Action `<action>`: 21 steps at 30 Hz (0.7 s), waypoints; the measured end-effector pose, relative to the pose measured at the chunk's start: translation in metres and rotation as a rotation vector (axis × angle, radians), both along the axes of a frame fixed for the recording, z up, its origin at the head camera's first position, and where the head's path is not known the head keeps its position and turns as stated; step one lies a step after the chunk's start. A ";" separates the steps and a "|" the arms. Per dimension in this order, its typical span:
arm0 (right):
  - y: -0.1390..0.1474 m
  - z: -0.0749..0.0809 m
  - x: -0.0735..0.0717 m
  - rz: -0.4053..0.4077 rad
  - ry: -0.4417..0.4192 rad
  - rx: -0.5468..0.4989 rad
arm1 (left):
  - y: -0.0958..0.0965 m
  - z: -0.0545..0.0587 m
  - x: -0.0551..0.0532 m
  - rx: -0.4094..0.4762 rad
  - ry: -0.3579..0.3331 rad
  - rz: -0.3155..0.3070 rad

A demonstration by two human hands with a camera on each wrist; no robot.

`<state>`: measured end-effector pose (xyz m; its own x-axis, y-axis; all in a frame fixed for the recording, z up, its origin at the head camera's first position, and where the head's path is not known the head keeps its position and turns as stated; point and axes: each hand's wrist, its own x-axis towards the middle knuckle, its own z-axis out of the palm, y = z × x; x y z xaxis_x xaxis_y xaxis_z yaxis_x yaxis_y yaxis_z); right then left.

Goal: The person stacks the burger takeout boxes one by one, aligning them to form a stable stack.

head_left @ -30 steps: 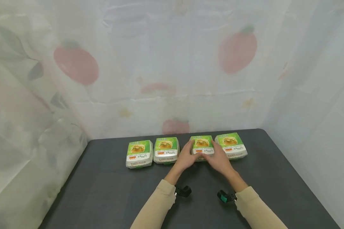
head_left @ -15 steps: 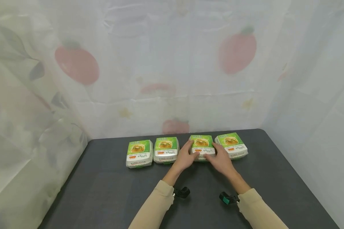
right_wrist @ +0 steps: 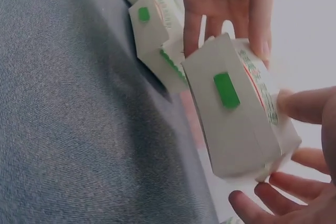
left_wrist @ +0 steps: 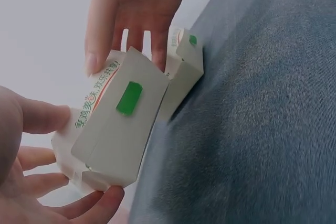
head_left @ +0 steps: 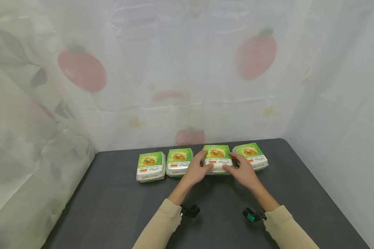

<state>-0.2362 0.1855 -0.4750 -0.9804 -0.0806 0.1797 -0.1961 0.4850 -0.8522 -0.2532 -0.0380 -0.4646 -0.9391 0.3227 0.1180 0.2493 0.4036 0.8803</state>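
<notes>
Both hands hold a green-and-white burger box [head_left: 217,159] between them, third from the left in the head view. The left hand [head_left: 195,169] grips its left side, thumb at the printed front and fingers along the side and underneath. On the opposite side, the right hand [head_left: 243,172] holds it with thumb near the front edge and fingers spread along the side. In the left wrist view the held box [left_wrist: 118,135] shows a green tab on its white front, and its base looks slightly raised from the table. Part of the right hand's grip is hidden.
Two similar boxes stand to the left, a far-left box [head_left: 151,167] and a nearer box [head_left: 179,162]. Another box [head_left: 252,157] sits angled close behind the right hand. The dark table [head_left: 124,214] meets a pale printed curtain [head_left: 187,76] at the back.
The held box has come up a little and shifted slightly left. The thumbs have spread farther apart, and the wrists have moved outward. The other boxes stay in place.
</notes>
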 end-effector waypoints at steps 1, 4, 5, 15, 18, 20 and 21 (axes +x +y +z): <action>0.000 0.001 0.001 0.010 -0.002 0.001 | -0.002 0.001 0.002 0.001 0.003 -0.005; 0.001 0.004 0.005 0.045 -0.014 0.003 | -0.010 0.006 0.008 -0.006 0.014 -0.019; 0.001 0.005 0.006 0.063 -0.017 0.002 | -0.012 0.007 0.011 -0.013 0.021 -0.024; 0.003 0.011 0.020 0.223 -0.035 -0.118 | -0.029 0.018 0.032 -0.048 0.084 -0.051; 0.003 0.011 0.025 0.264 -0.012 -0.129 | -0.034 0.018 0.039 -0.066 0.100 -0.064; 0.003 0.010 0.029 0.285 0.003 -0.132 | -0.037 0.018 0.043 -0.072 0.112 -0.075; 0.002 0.010 0.031 0.296 0.009 -0.133 | -0.038 0.018 0.046 -0.074 0.115 -0.082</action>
<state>-0.2057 0.1877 -0.4647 -0.9163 -0.3371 0.2161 -0.3197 0.2908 -0.9018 -0.2074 -0.0765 -0.4468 -0.8911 0.4092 0.1963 0.3814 0.4407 0.8126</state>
